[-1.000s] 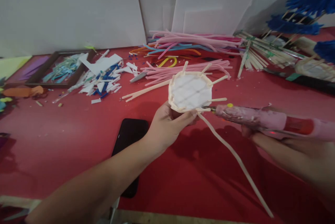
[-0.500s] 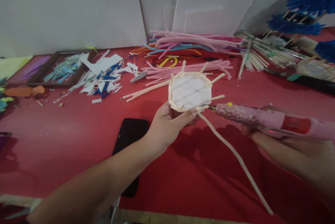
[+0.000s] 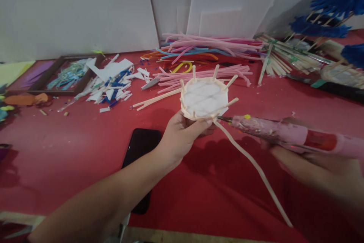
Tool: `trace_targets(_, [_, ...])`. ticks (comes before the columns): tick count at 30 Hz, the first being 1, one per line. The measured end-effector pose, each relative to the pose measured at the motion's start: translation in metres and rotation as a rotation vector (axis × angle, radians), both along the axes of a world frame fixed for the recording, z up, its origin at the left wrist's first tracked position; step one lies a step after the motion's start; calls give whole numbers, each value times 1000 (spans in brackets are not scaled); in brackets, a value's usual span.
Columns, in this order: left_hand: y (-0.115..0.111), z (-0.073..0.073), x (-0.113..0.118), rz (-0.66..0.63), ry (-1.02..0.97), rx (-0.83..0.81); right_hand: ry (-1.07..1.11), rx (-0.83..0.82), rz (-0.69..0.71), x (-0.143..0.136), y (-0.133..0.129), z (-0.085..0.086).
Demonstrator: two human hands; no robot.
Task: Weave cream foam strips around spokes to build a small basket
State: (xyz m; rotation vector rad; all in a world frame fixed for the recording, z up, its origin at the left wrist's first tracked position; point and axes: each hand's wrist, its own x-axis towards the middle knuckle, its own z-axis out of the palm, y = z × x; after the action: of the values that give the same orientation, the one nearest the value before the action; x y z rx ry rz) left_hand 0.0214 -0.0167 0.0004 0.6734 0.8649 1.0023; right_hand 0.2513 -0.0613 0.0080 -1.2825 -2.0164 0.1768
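My left hand (image 3: 187,131) grips the near rim of a small round basket (image 3: 204,99) with a white base and several cream pegs standing around its edge. The thumb presses on the rim. From that spot a cream pipe cleaner (image 3: 253,163) trails down to the right. My right hand (image 3: 307,163) is wrapped around a pink hot glue gun (image 3: 287,133), partly hidden behind it. The gun's metal nozzle (image 3: 224,119) is at the rim, just right of my left thumb; whether it touches is too small to tell.
A black phone (image 3: 140,150) lies by my left forearm. Behind are pink pipe cleaners (image 3: 204,76), white and blue scraps (image 3: 113,87), and a dark frame (image 3: 68,88). Wooden sticks (image 3: 278,61) and blue fringed pieces (image 3: 321,27) are at the back right, with white boards (image 3: 79,11) behind.
The basket has tilted and shifted slightly left. The glue gun's nozzle has moved left and a little down, closer to my left thumb. The pipe cleaner's loose end has swung slightly left.
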Motion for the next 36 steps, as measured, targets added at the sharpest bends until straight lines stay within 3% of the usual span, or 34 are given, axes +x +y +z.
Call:
trace_targets(3, [0,1,0,4,-14,-2,-52,54,-14,2,-3,-5])
trace_targets(8, [0,4,0,15,-2,3,-227,144,-229,5,-13,-24])
trace_targets(10, [-1,4,0,12,-3,-6,-270,134,-252,3,-18,-28])
trace_targets(16, [0,4,0,10,11,-9,-261,70,-336,-8,-26,-18])
trace_targets(22, [0,3,0,11,-7,0,-254,89,-272,-7,-26,-20])
trace_targets(36, [-1,2,-1,22,10,25,-211,-15,-358,-16,-26,-5])
